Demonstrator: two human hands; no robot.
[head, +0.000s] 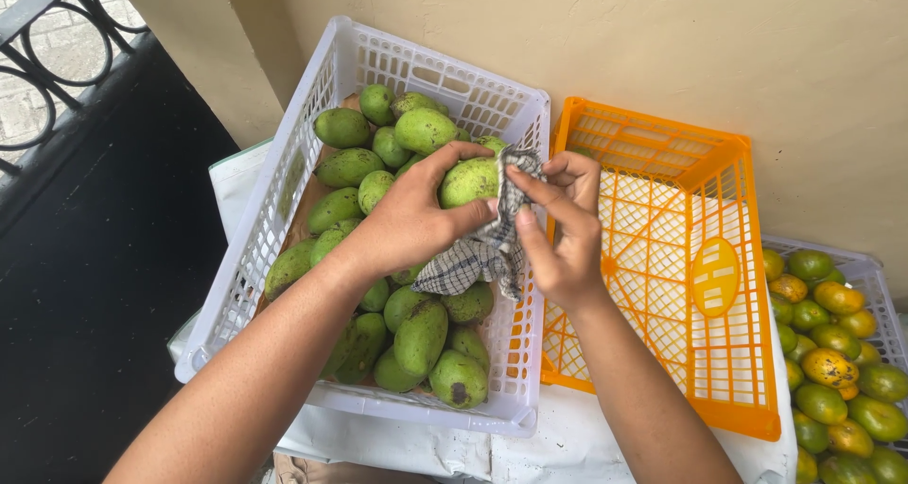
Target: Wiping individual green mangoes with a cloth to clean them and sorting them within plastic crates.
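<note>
The left hand [411,221] closes its grip on a green mango [468,181], fingers curled over the top of the fruit and the thumb lying along its lower side. The right hand [563,233] pinches a grey-and-white checked cloth [487,247] between thumb and fingers, pressing its upper end against the right side of the mango; the rest of the cloth hangs loose below the two hands. The held mango sits above the right half of a white plastic crate [525,257], raised clear of the fruit under it.

The white crate is filled with further green mangoes [421,337] (some show dark spots on the skin), heaped from the far wall to the near wall. Just beside it, on the right and touching its side, an orange plastic crate [747,285] stands tilted against the wall, its lattice floor showing and an oval plaque in the middle. Farther right, a third crate [875,281] holds smaller round fruit, green to yellow-orange [832,366]. The white and orange crates rest on a desk covered with white sheeting [567,446]. Behind them rises a cream wall [757,49]; at the upper left a dark floor and a black metal railing [47,30] are seen
</note>
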